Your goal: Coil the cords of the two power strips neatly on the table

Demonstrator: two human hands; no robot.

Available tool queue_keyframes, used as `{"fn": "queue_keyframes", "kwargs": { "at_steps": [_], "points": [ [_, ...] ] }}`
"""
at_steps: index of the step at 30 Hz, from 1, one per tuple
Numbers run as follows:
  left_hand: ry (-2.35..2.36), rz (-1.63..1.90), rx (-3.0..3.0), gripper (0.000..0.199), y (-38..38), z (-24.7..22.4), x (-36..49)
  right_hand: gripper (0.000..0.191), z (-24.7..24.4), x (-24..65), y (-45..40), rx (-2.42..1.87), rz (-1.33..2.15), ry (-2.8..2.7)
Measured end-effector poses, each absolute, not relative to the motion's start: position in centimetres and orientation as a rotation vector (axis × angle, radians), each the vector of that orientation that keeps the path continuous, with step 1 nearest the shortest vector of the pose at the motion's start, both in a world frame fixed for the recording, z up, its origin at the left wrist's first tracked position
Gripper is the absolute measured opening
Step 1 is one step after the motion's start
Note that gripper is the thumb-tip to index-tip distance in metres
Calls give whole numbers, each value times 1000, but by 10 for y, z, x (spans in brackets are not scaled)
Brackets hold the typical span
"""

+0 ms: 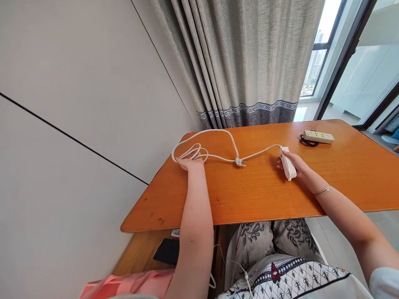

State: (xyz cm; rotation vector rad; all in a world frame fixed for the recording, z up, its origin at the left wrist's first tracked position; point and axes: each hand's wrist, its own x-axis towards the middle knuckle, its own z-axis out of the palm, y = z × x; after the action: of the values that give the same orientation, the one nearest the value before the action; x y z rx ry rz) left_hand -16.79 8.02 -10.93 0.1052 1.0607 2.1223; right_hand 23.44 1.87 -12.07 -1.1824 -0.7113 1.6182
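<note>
My right hand (297,163) is closed around a white power strip (287,164), held tilted above the wooden table (249,199). From its far end a white power cord (262,152) runs left to a plug (239,161) with its prongs pointing right. Loose loops of that cord gather at my left hand (188,162), whose fingers curl around them near the table's left side; the fingertips are mostly hidden. One large loop of cord arches from the left hand back to the plug.
A second, cream power strip (318,136) with a black cord (309,142) lies at the table's back right. Behind the table hangs a grey curtain (249,62); a wall (77,124) stands close on the left. A dark flat object (166,251) lies below the front edge.
</note>
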Motion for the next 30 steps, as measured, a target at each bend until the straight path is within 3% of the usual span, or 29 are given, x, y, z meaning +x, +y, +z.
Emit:
{"fn": "queue_keyframes", "kwargs": {
  "at_steps": [5, 9, 11, 16, 18, 21, 23, 30],
  "points": [
    [943, 1986, -216, 67, 70, -102, -166, 14, -117, 235, 16, -1171, 1608, -692],
    [1099, 1839, 37, 60, 73, -100, -158, 11, -116, 235, 17, -1205, 1577, -692],
    [1244, 1779, 187, 58, 75, -101, -152, 9, -116, 235, 17, -1208, 1562, -695],
    [1955, 1569, 861, 82, 71, -105, -128, 7, -117, 235, 16, -1217, 1548, -719],
    [2205, 1385, 1284, 68, 67, -107, -118, 7, -119, 236, 16, -1227, 1546, -740],
    [2195, 950, 1847, 38, 64, -113, -105, 8, -122, 237, 17, -1223, 1538, -771],
    [2098, 693, 1999, 34, 64, -117, -100, 9, -124, 238, 18, -1227, 1529, -789],
    [1915, 796, 1706, 23, 74, -131, -106, 12, -118, 240, 13, -1267, 1484, -919]
  ]
}}
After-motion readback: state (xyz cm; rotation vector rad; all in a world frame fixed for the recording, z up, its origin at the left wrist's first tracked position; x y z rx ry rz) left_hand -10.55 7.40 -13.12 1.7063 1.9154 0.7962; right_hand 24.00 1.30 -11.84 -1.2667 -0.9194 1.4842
